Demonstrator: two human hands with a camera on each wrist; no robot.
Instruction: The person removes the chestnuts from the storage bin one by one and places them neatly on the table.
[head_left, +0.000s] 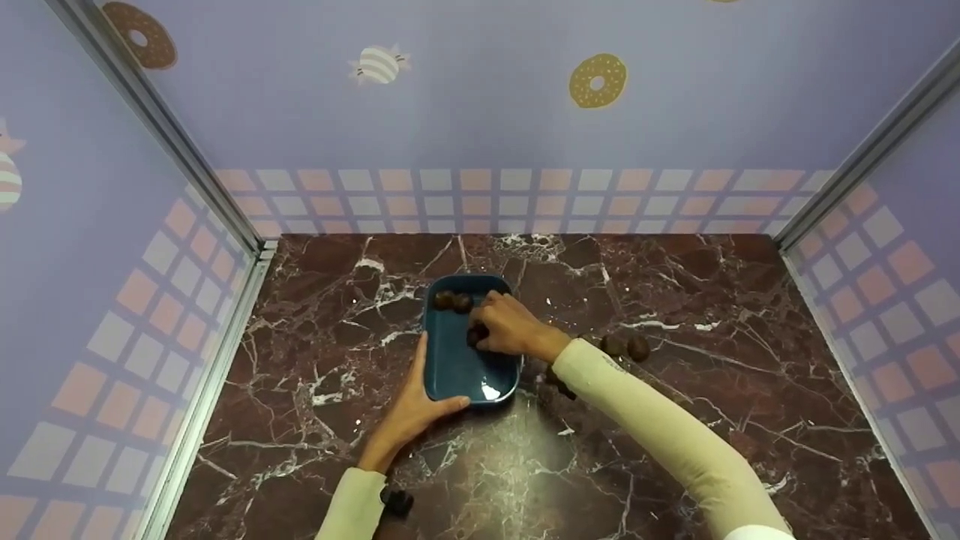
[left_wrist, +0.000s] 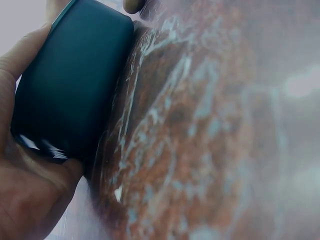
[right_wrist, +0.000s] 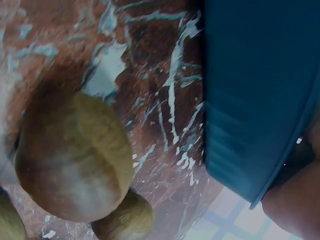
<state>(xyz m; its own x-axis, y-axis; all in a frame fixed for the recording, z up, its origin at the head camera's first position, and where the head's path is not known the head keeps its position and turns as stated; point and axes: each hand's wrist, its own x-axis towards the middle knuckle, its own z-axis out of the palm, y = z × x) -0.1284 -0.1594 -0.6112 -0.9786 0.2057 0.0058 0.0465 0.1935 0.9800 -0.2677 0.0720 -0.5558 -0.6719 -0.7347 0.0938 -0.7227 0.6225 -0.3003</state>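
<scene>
Hands both at blue tray (head_left: pixel 450 360), mid marble table (head_left: pixel 712 300). L hand (head_left: pixel 409 412) grips tray's near-left corner, thumb along near rim. R hand (head_left: pixel 510 326) over tray, fingers curled round dark ball (head_left: pixel 475 334). 2 more balls (head_left: pixel 453 301) at tray's far end; 2 on table (head_left: pixel 626 346) just right of R wrist.

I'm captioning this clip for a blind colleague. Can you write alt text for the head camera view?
A person's right hand holds a small brown ball over a dark teal tray while the left hand grips the tray's near edge. Two balls lie in the tray and two more on the marble table.
</scene>
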